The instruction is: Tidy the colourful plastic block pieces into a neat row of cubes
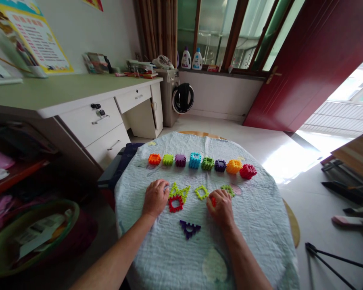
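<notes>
My left hand (155, 198) rests knuckles up on the light blue cloth (254, 225), fingers curled, next to a yellow-green flat piece (179, 191) and a red square piece (176, 204). My right hand (221, 206) is curled over a small red piece (213, 201) that shows under its fingers. A yellow square frame (201, 192) and a green piece (228, 189) lie between and beside the hands. A purple triangle piece (189, 228) lies nearer to me. Behind stands a row of several coloured cubes, from orange (154, 159) to red (247, 171).
The cloth covers a small round table (293, 225). A white desk with drawers (87, 121) stands at left, a green basin (30, 241) below it. A washing machine (177, 96) is at the back, a dark red door (308, 60) at right, stand legs (335, 262) on the floor.
</notes>
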Demonstrator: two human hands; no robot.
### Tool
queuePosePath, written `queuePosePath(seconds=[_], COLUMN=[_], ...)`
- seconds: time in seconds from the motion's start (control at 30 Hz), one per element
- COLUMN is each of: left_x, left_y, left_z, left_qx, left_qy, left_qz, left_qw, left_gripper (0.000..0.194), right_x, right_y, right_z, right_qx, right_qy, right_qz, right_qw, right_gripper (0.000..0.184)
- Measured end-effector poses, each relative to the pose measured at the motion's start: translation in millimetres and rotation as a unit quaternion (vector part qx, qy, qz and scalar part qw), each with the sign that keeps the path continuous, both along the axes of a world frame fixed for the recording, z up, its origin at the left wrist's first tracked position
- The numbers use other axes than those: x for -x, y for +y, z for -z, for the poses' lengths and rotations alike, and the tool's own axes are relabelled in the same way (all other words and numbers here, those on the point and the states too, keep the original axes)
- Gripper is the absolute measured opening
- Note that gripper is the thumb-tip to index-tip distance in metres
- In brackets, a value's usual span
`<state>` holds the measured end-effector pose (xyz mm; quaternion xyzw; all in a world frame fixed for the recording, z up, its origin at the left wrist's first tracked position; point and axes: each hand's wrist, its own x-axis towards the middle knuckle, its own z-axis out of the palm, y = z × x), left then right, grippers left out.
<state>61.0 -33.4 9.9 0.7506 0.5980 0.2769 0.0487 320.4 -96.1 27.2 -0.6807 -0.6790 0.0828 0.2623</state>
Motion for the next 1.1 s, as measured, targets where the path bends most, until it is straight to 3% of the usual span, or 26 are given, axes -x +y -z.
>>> queuePosePath(seconds=[0.13, 0.27, 0.37, 0.47, 0.57, 0.77, 0.9, 1.1], left_x=[0.7, 1.5, 2.1, 2.4, 2.3, 1.4, 1.3, 2.7], left_y=[0.1, 0.6, 1.4, 1.8, 1.6, 0.6, 1.0, 1.4], left_z=[0.5, 1.6, 3.1, 3.9, 3.5, 1.7, 1.9, 2.9], left_qx=[0.001, 0.003, -0.001, -0.004, -0.008, -0.015, -0.008, -0.004], left_qy=[0.001, 0.003, 0.006, 0.006, 0.006, -0.002, -0.005, -0.009], left_qz=[0.003, 0.006, 0.007, 0.009, 0.011, 0.008, 0.009, 0.011], left_qw=[1.0, 1.0, 1.0, 1.0, 1.0, 1.0, 1.0, 1.0], left_gripper=[0.017, 0.018, 0.018, 0.018, 0.018, 0.017, 0.016, 0.017], right_x=[-9.5, -39.0, -54.5, -54.5, -49.3, -59.8, -69.6, -62.0], right_y=[4.5, 11.2, 12.8, 12.8, 13.9, 22.7, 42.9, 97.1], right_z=[10.0, 25.1, 30.3, 28.0, 23.9, 26.5, 22.3, -7.4], right_qx=[-0.059, -0.138, -0.1, -0.026, 0.012, 0.008, -0.056, -0.113], right_qy=[0.012, 0.03, 0.021, -0.007, -0.026, -0.034, -0.01, 0.013], right_qz=[0.033, 0.182, 0.256, 0.282, 0.277, 0.253, 0.168, 0.022], right_qw=[0.998, 0.973, 0.961, 0.959, 0.96, 0.967, 0.984, 0.993], right_gripper=[0.013, 0.022, 0.03, 0.044, 0.052, 0.05, 0.054, 0.053])
